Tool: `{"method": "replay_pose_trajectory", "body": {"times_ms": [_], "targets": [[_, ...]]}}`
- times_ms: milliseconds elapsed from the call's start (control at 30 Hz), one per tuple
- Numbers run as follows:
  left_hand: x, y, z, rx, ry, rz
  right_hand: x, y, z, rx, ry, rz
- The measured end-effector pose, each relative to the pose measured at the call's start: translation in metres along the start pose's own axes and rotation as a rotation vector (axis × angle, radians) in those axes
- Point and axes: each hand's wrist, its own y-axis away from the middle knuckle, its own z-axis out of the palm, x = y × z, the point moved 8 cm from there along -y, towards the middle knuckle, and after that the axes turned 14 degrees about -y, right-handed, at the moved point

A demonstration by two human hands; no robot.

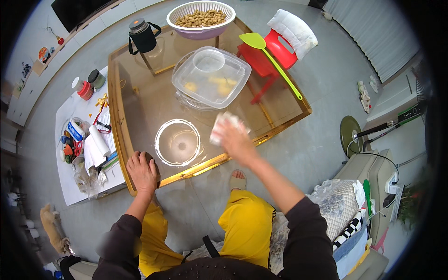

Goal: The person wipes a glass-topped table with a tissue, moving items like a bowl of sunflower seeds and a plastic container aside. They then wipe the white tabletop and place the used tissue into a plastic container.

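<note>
My right hand (238,141) presses a crumpled white-and-pink cloth or paper wipe (217,130) on the glass top of a wood-framed table (140,101); both look blurred. Near the table's front left corner rests my left hand (141,172), holding nothing, its palm hidden. Just beyond the wipe stands a clear plastic container (224,94) with yellow pieces showing through its lid. A bright ring-shaped reflection lies on the glass between my hands.
At the table's far side are a black-sleeved flask (143,40), a basket of peanuts (201,33) and a lime-green fly swatter (274,64). A red chair (280,49) stands at the right. Jars and papers crowd the white side table (70,189). A dog (54,229) lies lower left.
</note>
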Motion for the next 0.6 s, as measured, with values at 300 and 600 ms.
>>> {"method": "replay_pose_trajectory", "body": {"times_ms": [300, 600], "targets": [[-0.003, -0.001, 0.001, -0.036, 0.013, -0.005, 0.172, -0.046, -0.052, 0.207, 0.134, 0.681], [-0.002, -0.004, -0.002, -0.001, 0.034, 0.008, 0.141, -0.103, -0.035, 0.300, -0.007, 0.536]]}}
